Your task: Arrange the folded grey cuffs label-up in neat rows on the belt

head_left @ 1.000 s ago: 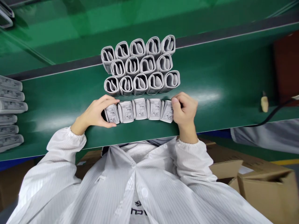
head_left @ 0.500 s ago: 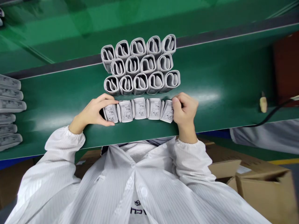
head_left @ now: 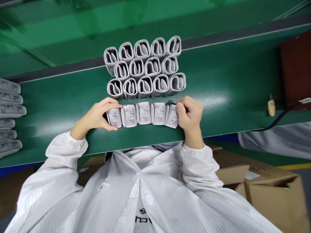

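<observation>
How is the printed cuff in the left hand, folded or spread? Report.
Folded up: the printed cuff shows as a compact block in the left hand; its inner layers are hidden.

My green worktop [head_left: 233, 71] under a pale glare [head_left: 220, 99]
Beyond a dark strip [head_left: 213, 41], I face a glossy green surface [head_left: 155, 17]; below, to my right, an open cardboard box [head_left: 274, 207] sits near a yellow stripe [head_left: 295, 167].

Soft glare patches on green tabletop [head_left: 233, 81]; edges stretched, corners dimmer.
</observation>
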Motion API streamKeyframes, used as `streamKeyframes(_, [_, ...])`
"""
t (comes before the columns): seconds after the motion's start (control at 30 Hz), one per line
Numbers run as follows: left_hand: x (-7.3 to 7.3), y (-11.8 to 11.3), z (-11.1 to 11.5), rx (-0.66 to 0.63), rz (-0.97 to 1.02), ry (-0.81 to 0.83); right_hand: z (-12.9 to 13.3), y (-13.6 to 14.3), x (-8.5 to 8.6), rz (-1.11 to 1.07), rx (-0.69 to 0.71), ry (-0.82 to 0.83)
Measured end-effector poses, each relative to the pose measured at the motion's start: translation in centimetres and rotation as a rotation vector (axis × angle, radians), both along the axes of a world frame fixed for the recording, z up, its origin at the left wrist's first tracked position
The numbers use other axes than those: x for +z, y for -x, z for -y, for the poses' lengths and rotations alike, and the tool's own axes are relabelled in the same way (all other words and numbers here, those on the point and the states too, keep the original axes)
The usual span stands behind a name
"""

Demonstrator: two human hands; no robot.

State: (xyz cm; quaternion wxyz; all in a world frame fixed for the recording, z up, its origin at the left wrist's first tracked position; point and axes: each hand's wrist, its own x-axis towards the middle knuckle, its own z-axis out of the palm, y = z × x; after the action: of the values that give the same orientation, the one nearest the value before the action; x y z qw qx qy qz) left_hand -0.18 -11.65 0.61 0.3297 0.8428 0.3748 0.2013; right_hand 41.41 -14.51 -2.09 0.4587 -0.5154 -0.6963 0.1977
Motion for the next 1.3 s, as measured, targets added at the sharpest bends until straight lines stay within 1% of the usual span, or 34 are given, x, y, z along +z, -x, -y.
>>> streamKeyframes(0.23, [-0.17,0.01,0.07,-0.023,0.044,-0.037,-0.07,0.01,-0.09,0.019,-0.001,-0.025])
streamKeyframes(0.47, [0.06,-0.04,0.01,0.008,-0.014,0.013,0.00,-0.05,-0.06,0.016,-0.002,-0.002])
streamKeyframes(0.63, [0.12,-0.06,0.01,0.003,0.002,0.003,0.04,0.00,-0.06,0.032,-0.013,0.003])
streamKeyframes(0.93, [0.08,-0.01,-0.01,-0.002,0.014,0.002,0.01,0.05,0.09,0.012,0.012,-0.013])
streamKeyframes(1.03, [0.13,0.00,-0.03,-0.001,0.002,0.011,-0.02,0.06,0.12,0.009,0.021,-0.026])
streamKeyframes(1.3, [0.10,0.07,0.00,-0.026,0.025,-0.035,0.02,0.11,0.13,0.010,0.028,-0.089])
